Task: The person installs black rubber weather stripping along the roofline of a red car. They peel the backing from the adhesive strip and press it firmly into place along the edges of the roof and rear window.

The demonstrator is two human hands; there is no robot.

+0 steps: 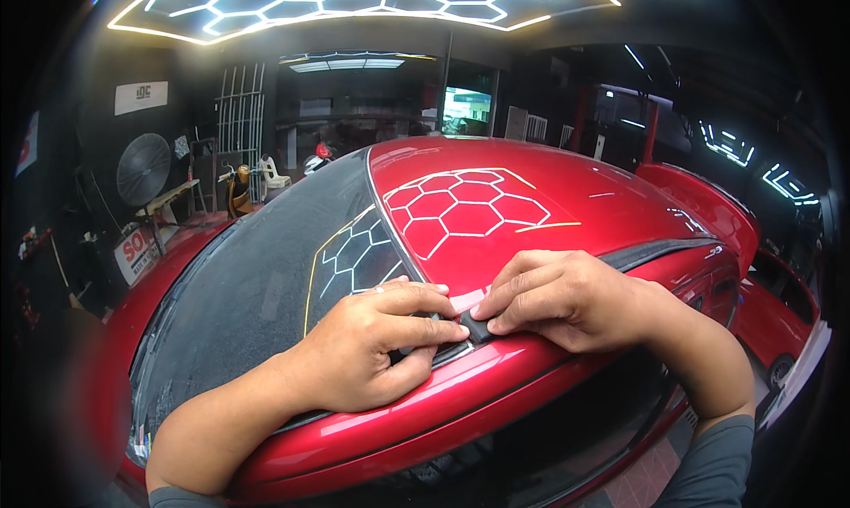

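A red car's roof meets its dark windshield in front of me. At the roof's near front corner, a small black trim piece sits at the end of the black roof channel. My right hand pinches this piece with curled fingertips. From the other side my left hand reaches over the roof edge, its index fingertip against the piece and its thumb bent below. What lies under the left fingers is partly hidden. A dark trim strip continues along the roof toward the rear.
Below my hands runs the car's red side frame. Another red car stands at the right. Farther off are a large fan, a white chair and a metal rack. Hexagonal lights hang overhead.
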